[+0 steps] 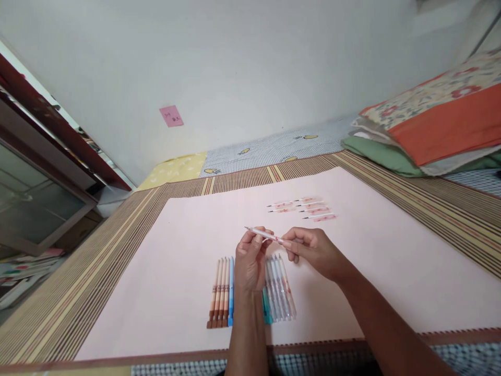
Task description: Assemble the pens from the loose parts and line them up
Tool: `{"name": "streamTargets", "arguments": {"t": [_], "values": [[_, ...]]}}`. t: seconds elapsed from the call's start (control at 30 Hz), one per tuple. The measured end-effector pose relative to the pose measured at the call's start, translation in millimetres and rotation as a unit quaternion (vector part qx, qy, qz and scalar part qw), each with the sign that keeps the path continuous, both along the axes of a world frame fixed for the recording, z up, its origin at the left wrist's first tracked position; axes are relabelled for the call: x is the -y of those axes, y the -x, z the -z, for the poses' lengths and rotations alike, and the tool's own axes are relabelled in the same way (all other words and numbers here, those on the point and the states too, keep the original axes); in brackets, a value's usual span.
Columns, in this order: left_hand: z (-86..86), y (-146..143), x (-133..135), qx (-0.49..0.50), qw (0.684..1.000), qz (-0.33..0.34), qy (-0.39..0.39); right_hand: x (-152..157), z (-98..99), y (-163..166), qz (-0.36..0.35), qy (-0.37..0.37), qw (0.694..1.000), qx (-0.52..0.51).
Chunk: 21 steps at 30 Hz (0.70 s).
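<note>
My left hand (249,257) and my right hand (311,249) both pinch one slim white pen (263,234), held level above a pale pink sheet (391,261). The left fingers grip near its pointed tip, the right fingers its other end. Under my left wrist lies a row of capped pens: brown-and-cream ones (219,295), a blue one (231,290), then clear ones (279,287) on the right. Further away on the sheet lie several pink-patterned pen parts with thin refills (303,208), in two short columns.
The pink sheet rests on a striped woven mat (450,209) over a bed. Folded quilts and a pillow (434,125) are stacked at the far right. A pink note (171,116) sticks on the white wall. A dark wooden cabinet (43,172) stands to the left.
</note>
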<state>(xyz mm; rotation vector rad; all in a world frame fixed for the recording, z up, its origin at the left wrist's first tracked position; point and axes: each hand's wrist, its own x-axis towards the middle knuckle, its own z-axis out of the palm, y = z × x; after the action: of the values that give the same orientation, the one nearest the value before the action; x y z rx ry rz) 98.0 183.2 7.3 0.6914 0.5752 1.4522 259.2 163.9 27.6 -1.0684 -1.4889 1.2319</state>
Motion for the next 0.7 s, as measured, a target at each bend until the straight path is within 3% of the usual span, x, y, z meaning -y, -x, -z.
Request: {"name": "streamTargets", "arguments": {"t": [0.17, 0.27, 0.4, 0.57, 0.7], "values": [[-3.8, 2.4, 2.8, -0.003, 1.000, 0.008, -0.028, -1.9, 0.7, -1.6, -0.055, 0.047, 0.995, -0.074], [-3.3, -0.5, 2.9, -0.003, 1.000, -0.001, -0.015, -2.7, 2.4, 2.2, -0.042, 0.045, 0.995, -0.077], [0.3, -5.0, 0.2, -0.001, 0.999, -0.020, 0.033, -3.2, 5.7, 10.4, -0.014, 0.034, 0.998, -0.051], [6.3, 1.2, -6.4, 0.052, 0.989, -0.053, 0.126, -3.8, 6.7, -0.4, -0.036, 0.025, 0.996, -0.073], [11.0, 6.7, -9.5, 0.099, 0.983, -0.062, 0.143, -3.5, 5.5, -13.8, -0.072, 0.036, 0.993, -0.090]]}}
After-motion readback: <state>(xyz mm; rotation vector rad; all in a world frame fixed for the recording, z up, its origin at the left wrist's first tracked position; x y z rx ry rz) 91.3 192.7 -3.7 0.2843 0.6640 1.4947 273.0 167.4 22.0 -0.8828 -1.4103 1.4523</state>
